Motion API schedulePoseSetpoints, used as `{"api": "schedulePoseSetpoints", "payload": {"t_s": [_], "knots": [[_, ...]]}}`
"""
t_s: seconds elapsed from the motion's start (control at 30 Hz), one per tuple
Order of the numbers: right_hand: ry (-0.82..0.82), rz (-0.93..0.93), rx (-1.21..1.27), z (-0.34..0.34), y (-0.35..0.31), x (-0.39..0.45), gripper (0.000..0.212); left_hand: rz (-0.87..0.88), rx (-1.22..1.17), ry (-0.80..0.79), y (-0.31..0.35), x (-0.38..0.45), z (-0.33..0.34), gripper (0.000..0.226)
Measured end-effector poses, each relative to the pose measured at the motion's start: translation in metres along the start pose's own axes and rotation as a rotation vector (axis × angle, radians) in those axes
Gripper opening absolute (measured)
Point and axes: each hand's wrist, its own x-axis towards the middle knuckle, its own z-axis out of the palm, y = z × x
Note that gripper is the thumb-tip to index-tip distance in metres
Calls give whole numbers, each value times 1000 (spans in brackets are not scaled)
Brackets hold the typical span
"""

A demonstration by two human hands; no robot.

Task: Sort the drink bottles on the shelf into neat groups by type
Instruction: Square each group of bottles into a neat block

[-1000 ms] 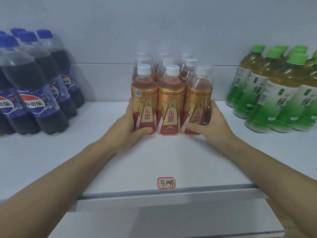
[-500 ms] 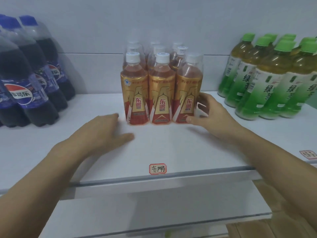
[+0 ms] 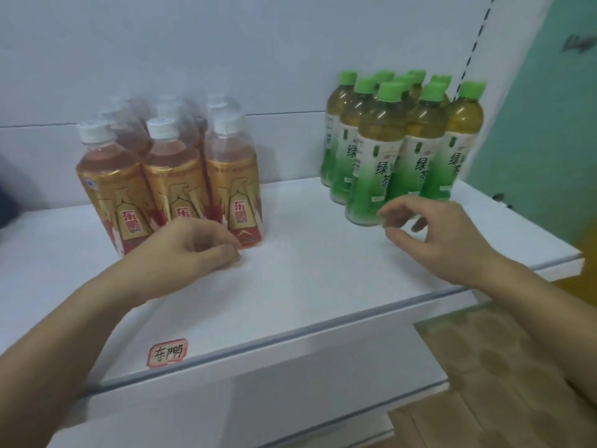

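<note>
- The orange energy-drink bottles (image 3: pixel 168 185) are seen standing in a tight block on the white shelf (image 3: pixel 307 279); the green tea bottles (image 3: pixel 400 147) are grouped well to the right of that block, bare shelf between them.
- The left hand (image 3: pixel 190 250) is held just in front of the orange block, fingers loosely curled, nothing gripped; whether the bottles are touched cannot be told.
- The right hand (image 3: pixel 442 237) is spread partly open, far right of the orange block, just before the nearest tea bottle, and nothing is clasped.
- A risk is judged: the tall, narrow tea bottles could be toppled like skittles if the front one is knocked by the reaching fingers.
- The cluster stands near the shelf's right end, so a hard sideways push could send an outer bottle off.
- Smooth plastic on a slick shelf is likely to slide unevenly, so rows may be skewed.
- The bottles are clear, rounded plastic with glossy wrapped labels and ribbed caps, white or green.
- A red-bordered handwritten label (image 3: pixel 168 352) is stuck at the shelf's front edge, below the orange block.
</note>
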Motion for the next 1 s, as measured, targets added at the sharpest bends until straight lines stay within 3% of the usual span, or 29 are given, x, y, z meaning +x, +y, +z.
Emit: {"api": "schedulePoseSetpoints", "payload": {"t_s": [0.2,0.37,0.43,0.57,0.67,0.83,1.0], "knots": [[-36,39,16,-34,68,5,19,111,-74,61,67,50,60,19],[-24,-23,-17,-66,116,14,19,-102,-236,238,100,107,107,21],[62,8,2,-73,138,24,15,-184,-332,349,106,129,118,22],[282,391,539,-71,164,73,22,-364,-783,534,124,171,132,42],[174,543,999,-52,170,112,20,-334,-1111,568,126,190,146,54],[-107,579,1425,-10,177,133,44,-194,-1078,528,117,201,167,56],[-181,539,1493,1,188,135,43,-83,-1045,524,118,205,171,66]]}}
